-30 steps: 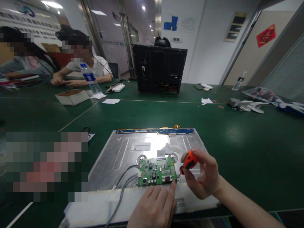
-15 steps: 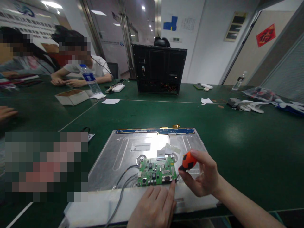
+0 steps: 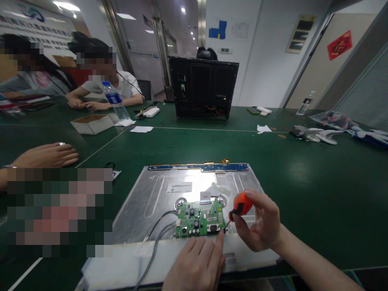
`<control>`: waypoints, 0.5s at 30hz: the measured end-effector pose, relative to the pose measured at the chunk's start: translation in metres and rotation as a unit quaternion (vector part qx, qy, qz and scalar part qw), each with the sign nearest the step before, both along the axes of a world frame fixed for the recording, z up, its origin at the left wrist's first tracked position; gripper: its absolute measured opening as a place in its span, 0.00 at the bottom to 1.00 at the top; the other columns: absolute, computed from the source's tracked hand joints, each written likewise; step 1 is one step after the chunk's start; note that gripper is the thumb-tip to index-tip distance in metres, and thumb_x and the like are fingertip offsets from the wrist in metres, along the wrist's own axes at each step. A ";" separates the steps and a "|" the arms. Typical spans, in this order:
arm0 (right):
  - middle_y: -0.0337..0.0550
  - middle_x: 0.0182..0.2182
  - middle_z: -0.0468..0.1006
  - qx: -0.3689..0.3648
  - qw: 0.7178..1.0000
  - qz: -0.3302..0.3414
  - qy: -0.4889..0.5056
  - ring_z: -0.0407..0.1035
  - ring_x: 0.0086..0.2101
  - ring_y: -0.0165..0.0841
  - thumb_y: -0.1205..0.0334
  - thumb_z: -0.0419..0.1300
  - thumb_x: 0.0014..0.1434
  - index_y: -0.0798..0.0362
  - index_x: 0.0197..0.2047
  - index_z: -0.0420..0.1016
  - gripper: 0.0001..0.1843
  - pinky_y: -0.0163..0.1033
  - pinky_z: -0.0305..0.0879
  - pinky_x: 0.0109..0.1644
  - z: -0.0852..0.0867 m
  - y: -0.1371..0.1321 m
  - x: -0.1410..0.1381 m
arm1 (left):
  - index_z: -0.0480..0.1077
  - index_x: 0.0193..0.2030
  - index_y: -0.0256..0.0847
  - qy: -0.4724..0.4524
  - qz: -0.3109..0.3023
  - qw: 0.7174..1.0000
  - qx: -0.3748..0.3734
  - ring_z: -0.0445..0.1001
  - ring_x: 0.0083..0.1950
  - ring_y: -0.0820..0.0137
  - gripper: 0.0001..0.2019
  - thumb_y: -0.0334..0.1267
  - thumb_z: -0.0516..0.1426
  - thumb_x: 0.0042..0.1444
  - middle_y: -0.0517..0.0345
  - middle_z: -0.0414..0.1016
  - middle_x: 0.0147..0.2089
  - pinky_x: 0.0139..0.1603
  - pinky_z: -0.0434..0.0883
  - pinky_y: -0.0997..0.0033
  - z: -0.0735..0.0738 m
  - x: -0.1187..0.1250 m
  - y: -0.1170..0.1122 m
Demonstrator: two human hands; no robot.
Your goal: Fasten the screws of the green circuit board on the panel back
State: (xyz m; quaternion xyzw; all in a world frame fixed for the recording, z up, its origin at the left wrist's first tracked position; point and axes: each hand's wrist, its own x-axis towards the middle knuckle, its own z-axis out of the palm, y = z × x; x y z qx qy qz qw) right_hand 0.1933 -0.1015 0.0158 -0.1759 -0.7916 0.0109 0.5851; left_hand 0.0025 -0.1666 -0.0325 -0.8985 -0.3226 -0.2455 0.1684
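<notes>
A silver metal back panel of a display (image 3: 157, 194) lies flat on the green table in front of me. A small green circuit board (image 3: 200, 220) sits on its near part, with grey cables (image 3: 157, 234) running off to the lower left. My right hand (image 3: 260, 222) is closed on an orange-handled screwdriver (image 3: 241, 205), its tip down at the board's near right corner. My left hand (image 3: 197, 262) rests on the panel's near edge, index finger stretched out and touching that same corner.
A black computer case (image 3: 203, 87) stands upright at the table's middle back. Two people sit at the far left behind a water bottle (image 3: 115, 101) and a shallow cardboard box (image 3: 92, 123). Another person's hand (image 3: 45, 155) lies on the table at left. Clutter lies at far right.
Another person's hand has come in from the left edge and now lies flat on the table. My right hand has turned the screwdriver slightly; my left hand has stayed put.
</notes>
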 end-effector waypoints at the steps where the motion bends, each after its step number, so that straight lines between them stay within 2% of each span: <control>1: 0.36 0.29 0.71 0.001 1.000 -0.011 -0.001 0.64 0.23 0.32 0.75 0.56 0.57 0.55 0.71 0.53 0.39 0.37 0.66 0.21 0.000 0.000 0.000 | 0.68 0.56 0.25 -0.001 0.001 1.000 0.000 0.73 0.28 0.67 0.19 0.29 0.39 0.73 0.56 0.74 0.30 0.30 0.66 0.65 0.000 0.000 0.000; 4: 0.34 0.28 0.69 0.000 1.000 -0.026 -0.004 0.62 0.21 0.31 0.74 0.57 0.59 0.53 0.71 0.52 0.39 0.36 0.64 0.21 0.002 -0.001 -0.001 | 0.68 0.56 0.25 -0.005 0.002 1.000 0.000 0.73 0.28 0.67 0.19 0.29 0.38 0.73 0.56 0.74 0.31 0.31 0.66 0.64 0.000 0.000 0.000; 8: 0.36 0.29 0.70 0.001 1.000 -0.010 -0.010 0.62 0.21 0.31 0.74 0.57 0.59 0.54 0.71 0.53 0.38 0.37 0.63 0.21 0.004 0.000 -0.001 | 0.68 0.56 0.25 -0.004 -0.002 1.000 -0.008 0.73 0.29 0.67 0.19 0.29 0.39 0.73 0.55 0.74 0.32 0.32 0.66 0.64 0.000 0.000 -0.001; 15: 0.41 0.33 0.71 -0.016 1.000 0.022 -0.009 0.69 0.26 0.33 0.75 0.55 0.56 0.55 0.70 0.54 0.38 0.39 0.73 0.26 0.002 0.001 0.001 | 0.69 0.56 0.26 0.000 -0.002 1.000 -0.005 0.73 0.29 0.67 0.19 0.29 0.39 0.74 0.55 0.74 0.32 0.32 0.66 0.64 -0.001 0.000 0.000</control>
